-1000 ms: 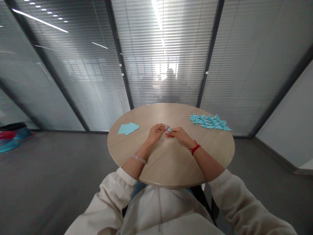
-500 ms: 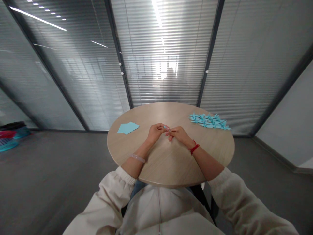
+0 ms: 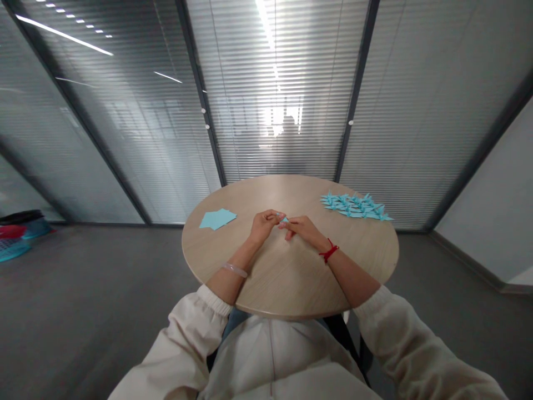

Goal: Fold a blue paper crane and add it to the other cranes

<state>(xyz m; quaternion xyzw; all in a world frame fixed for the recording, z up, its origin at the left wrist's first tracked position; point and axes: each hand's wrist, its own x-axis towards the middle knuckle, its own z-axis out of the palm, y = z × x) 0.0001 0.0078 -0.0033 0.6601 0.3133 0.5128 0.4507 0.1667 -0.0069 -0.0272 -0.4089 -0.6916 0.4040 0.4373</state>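
Over the middle of the round wooden table, my left hand and my right hand meet around a small folded piece of blue paper. Fingers of both hands pinch it, and most of it is hidden behind them. Flat blue paper sheets lie overlapping at the table's left. Several folded blue paper cranes sit in close rows near the right far edge, beyond my right hand.
Glass panels with blinds rise behind the table. On the floor at far left stand baskets, one blue with a red rim. A white wall is at right.
A bit more of the blue paper shows between my fingertips, and my right fingers have shifted slightly on it. Sheets and cranes have stayed where they were.
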